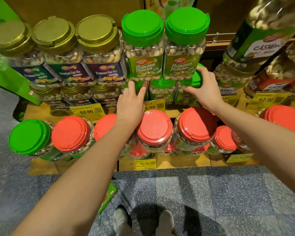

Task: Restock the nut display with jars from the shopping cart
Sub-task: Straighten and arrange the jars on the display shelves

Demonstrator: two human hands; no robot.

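Two green-lidded pistachio jars, one on the left (143, 53) and one on the right (184, 50), stand stacked on a lower row of pistachio jars (162, 91) on the wooden display shelf (46, 109). My left hand (133, 103) is open with fingers apart, its fingertips touching the bottom edge of the upper left jar. My right hand (203, 86) wraps around the green lid of a lower-row pistachio jar (197, 77) at the right end of that row, under the upper right jar. The shopping cart is out of view.
Gold-lidded Premium Nut Mix jars (95, 48) stand to the left and cashew jars (262, 48) to the right. Red-lidded jars (154, 128) and one green-lidded jar (29, 137) fill the lower front shelf under my forearms. Yellow price tags (86, 109) line the edges. A green bag (7, 72) hangs at left.
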